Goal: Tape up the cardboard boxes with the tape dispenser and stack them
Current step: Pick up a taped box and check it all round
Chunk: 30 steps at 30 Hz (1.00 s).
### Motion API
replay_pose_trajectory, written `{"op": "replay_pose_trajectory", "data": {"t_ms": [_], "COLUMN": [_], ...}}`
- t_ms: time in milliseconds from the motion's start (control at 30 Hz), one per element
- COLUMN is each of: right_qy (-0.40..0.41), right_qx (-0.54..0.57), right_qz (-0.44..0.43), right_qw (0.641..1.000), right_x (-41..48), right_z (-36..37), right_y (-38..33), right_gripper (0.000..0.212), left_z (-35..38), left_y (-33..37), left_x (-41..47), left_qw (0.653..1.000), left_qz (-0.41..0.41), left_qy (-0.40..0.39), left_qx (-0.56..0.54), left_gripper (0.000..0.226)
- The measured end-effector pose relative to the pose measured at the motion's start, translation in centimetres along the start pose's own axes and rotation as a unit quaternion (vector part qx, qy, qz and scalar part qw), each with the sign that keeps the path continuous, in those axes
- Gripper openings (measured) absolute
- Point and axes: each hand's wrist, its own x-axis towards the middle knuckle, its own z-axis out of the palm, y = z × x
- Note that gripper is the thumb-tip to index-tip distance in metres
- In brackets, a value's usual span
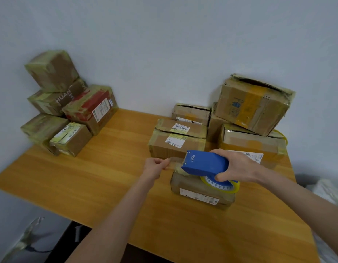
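Left fingers (165,164) pinch tape (174,159) at the dispenser's (204,164) front edge; tabletop (88,179) spreads leftward

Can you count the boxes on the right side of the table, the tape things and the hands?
Brown cardboard boxes, right side: 7
Blue plastic tape dispenser: 1
Clear yellowish tape roll: 1
Hands, left hand and right hand: 2
Total: 11

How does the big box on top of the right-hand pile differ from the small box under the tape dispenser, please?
The big box sits tilted on other boxes; the small box lies flat on the table. The big box's top is torn open; the small box looks closed. Both are worn brown cardboard.
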Motion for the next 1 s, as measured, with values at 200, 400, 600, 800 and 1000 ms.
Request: {"op": "replay_pose_trajectory", "data": {"t_ms": [200,400,600,800,1000], "right_qy": [0.014,0.032,0.05,0.067,0.075], "right_qx": [-0.043,-0.117,-0.129,-0.118,-0.105], "right_qz": [0.01,-0.006,-0.005,0.0,0.002], "right_qw": [0.999,0.993,0.99,0.991,0.992], "right_x": [-0.3,0.3,1.0,1.7,1.7], "right_z": [1.0,1.8,2.4,2.6,2.6], "right_y": [-0.3,-0.9,-1.0,-1.1,-0.6], "right_gripper": [0.079,0.084,0.081,0.079,0.079], "left_z": [0.7,1.6,2.5,0.9,2.1], "left_y": [-1.5,-3.6,-4.3,-4.6,-5.3], "left_x": [0.1,0.4,0.7,0.8,-1.9], "left_qw": [0.997,0.991,0.962,0.905,0.873], "left_qz": [0.029,0.023,0.09,0.094,0.336], "left_qy": [0.039,0.045,0.007,0.015,-0.052], "left_qx": [0.056,0.126,0.256,0.415,0.351], "left_gripper": [0.022,0.021,0.029,0.048,0.067]}}
